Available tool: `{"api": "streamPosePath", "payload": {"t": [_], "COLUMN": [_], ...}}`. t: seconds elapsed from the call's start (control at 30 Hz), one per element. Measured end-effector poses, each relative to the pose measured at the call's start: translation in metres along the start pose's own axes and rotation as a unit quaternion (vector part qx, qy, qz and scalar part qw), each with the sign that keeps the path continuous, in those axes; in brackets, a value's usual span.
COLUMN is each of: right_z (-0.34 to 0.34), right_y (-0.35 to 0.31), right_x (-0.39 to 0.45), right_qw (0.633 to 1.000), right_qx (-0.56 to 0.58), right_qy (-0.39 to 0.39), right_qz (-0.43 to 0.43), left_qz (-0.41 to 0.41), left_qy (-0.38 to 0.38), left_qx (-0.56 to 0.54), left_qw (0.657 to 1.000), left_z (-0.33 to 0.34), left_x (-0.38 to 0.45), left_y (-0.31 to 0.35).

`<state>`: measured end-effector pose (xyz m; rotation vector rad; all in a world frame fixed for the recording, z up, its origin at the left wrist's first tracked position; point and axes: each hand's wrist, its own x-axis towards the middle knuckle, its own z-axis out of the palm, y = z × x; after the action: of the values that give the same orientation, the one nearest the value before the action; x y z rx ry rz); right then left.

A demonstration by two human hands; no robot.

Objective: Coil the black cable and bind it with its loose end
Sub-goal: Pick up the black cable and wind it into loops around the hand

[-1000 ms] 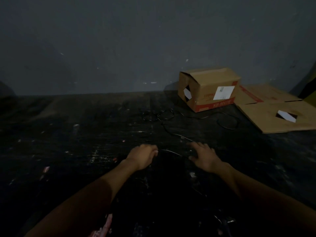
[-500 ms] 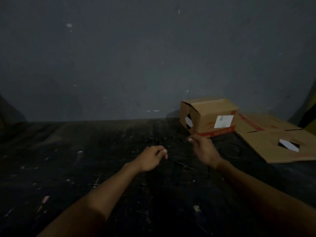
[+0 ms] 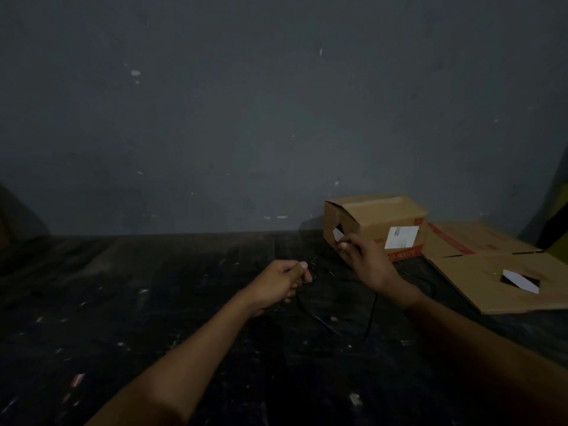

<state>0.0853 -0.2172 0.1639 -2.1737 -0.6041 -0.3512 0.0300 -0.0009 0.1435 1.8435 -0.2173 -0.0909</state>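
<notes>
The thin black cable [image 3: 319,321] is hard to see against the dark, paint-flecked floor. A loop of it hangs below and between my hands and sags toward the floor. My left hand [image 3: 281,279] is closed in a fist around the cable, thumb on top. My right hand [image 3: 364,262] is raised a little higher and farther right, fingers pinched on the cable in front of the cardboard box. More cable trails on the floor to the right of my right wrist [image 3: 425,279]. The cable's loose end is not visible.
A brown cardboard box [image 3: 381,221] with a white label stands against the grey wall [image 3: 276,118]. A flattened cardboard sheet [image 3: 491,272] lies to its right. The dim light hides small details on the dark floor [image 3: 123,302].
Both hands lifted off the floor with the cable and moved up and away from me. The view tilted upward, showing more wall.
</notes>
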Motion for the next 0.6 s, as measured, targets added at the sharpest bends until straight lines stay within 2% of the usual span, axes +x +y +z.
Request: {"api": "streamPosePath", "payload": {"t": [0.13, 0.2, 0.33, 0.5, 0.6], "right_z": [-0.013, -0.019, -0.02, -0.013, -0.008], "right_y": [-0.007, -0.01, -0.014, -0.022, -0.025], "right_x": [0.009, 0.012, 0.014, 0.008, 0.004], "right_qw": [0.994, 0.992, 0.993, 0.994, 0.996], "right_qx": [0.024, 0.03, 0.036, 0.083, 0.068], "right_qy": [0.101, 0.117, 0.109, 0.072, 0.049], "right_qz": [0.036, 0.037, 0.036, 0.009, -0.014], "left_qz": [-0.008, -0.006, 0.001, 0.019, 0.029], "left_qy": [-0.027, -0.032, -0.06, -0.108, -0.132], "left_qx": [-0.041, -0.06, -0.16, -0.345, -0.385], "left_qw": [0.999, 0.998, 0.985, 0.932, 0.913], "left_z": [0.003, 0.004, 0.006, 0.012, 0.018], "left_x": [-0.002, -0.002, -0.004, -0.01, -0.014], "left_y": [0.013, 0.021, 0.039, 0.065, 0.081]}}
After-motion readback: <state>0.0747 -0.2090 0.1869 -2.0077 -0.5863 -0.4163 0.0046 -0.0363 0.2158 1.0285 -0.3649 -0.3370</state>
